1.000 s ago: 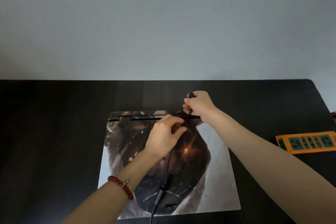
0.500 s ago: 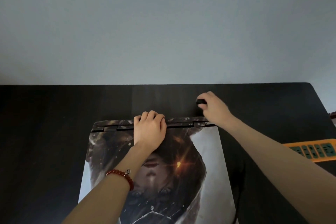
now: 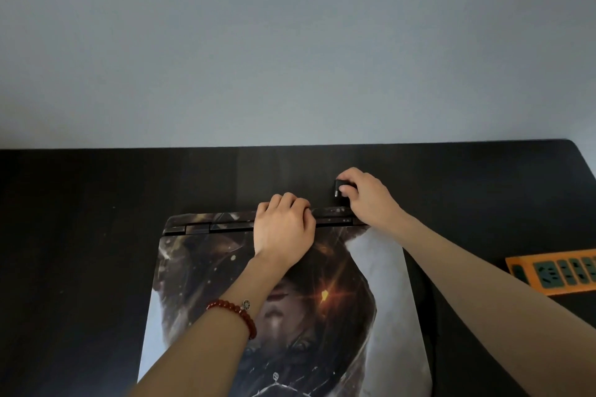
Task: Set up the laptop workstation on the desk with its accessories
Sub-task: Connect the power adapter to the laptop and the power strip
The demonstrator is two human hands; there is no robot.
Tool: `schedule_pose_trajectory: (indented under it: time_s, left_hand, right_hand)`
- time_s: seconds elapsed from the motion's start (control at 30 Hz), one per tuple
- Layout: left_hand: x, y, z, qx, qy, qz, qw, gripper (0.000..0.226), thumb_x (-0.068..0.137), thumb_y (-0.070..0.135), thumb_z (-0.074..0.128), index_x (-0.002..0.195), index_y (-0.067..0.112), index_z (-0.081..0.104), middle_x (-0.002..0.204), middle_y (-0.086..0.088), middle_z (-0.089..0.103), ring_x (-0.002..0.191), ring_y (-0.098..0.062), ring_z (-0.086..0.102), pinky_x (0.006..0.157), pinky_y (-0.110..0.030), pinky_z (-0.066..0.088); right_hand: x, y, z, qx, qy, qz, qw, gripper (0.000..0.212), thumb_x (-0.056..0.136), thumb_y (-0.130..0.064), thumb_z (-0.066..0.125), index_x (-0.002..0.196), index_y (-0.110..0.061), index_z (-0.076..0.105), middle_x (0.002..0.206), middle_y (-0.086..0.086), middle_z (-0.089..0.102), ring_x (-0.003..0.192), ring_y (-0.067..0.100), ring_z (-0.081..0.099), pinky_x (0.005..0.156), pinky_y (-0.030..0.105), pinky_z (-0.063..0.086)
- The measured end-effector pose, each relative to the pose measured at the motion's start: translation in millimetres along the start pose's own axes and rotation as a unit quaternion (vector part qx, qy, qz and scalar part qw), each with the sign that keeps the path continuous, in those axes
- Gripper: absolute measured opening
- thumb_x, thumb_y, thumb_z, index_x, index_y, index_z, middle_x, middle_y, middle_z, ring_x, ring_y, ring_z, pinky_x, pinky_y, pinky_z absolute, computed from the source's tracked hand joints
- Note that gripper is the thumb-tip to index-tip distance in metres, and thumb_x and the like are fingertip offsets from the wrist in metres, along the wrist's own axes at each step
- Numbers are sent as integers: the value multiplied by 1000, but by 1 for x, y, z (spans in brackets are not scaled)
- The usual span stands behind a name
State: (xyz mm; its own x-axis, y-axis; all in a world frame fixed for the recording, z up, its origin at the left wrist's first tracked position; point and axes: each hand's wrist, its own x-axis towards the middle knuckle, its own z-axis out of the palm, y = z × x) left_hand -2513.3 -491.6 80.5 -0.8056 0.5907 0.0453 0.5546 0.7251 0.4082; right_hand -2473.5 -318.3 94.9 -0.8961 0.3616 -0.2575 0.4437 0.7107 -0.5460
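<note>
Left hand (image 3: 283, 229) now lies knuckles-up on the back edge of the closed laptop (image 3: 200, 284), fingers curled over the hinge, bracing it; a second ago it was fiddling with the cable above the lid. The laptop sits mid-desk (image 3: 80, 235), nearer the viewer than before. Right hand (image 3: 367, 196) has dropped behind the hinge, pinching the black plug (image 3: 338, 185), tip aimed at the rear edge, so plugging in looks imminent. Far right, the orange strip (image 3: 554, 271) waits unused.
</note>
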Motion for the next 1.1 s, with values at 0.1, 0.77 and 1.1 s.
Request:
schedule_pose_trajectory:
  time_s: [0.1, 0.77, 1.1]
  left_hand:
    - [-3, -1, -1, -8, 19, 0, 1000, 18, 85, 21, 54, 88, 13, 69, 86, -3, 67, 83, -23, 61, 75, -36, 46]
    - [-8, -25, -13, 6, 24, -6, 1000, 15, 84, 17, 58, 93, 18, 70, 89, 0, 69, 84, -25, 61, 76, -38, 44]
    - [4, -8, -5, -3, -56, 47, 997, 31, 91, 28, 44, 115, 25, 63, 107, 3, 63, 99, -19, 55, 86, -34, 38]
  right_hand:
    - [-6, 13, -17, -80, -4, -16, 997, 24, 95, -17, 44, 118, -16, 52, 105, 11, 59, 93, 22, 56, 81, 35, 47]
    - [-2, -21, 17, -67, -29, -74, 995, 30, 96, -20, 39, 121, -13, 55, 116, 9, 53, 106, 25, 50, 90, 35, 41]
    - [-9, -15, 31, -82, 138, -45, 986, 23, 94, -23, 47, 111, -15, 59, 108, 5, 63, 101, 22, 56, 86, 35, 37]
